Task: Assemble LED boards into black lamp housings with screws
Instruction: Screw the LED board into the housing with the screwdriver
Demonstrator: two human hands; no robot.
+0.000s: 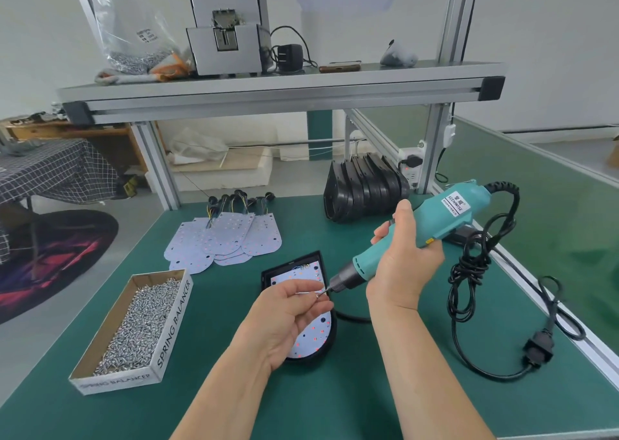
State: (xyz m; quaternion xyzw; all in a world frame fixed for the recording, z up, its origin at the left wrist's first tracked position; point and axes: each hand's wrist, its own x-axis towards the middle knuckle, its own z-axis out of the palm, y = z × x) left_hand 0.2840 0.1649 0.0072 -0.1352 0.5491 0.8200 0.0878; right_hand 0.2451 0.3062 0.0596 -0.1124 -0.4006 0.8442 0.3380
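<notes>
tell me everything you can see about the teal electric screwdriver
The electric screwdriver has a teal plastic-looking body, a white label reading KEENWISE, a dark nose and a thin bit. The right hand grips its middle, holding it tilted in the air, bit down-left, rear up-right. The bit tip meets a screw pinched by the left hand. A coiled black cord leaves its rear.

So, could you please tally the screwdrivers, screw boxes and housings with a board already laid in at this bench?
Electric screwdriver: 1
Screw box: 1
Housing with LED board laid in: 1
Total: 3
Stacked empty housings overlap too much to count.
</notes>
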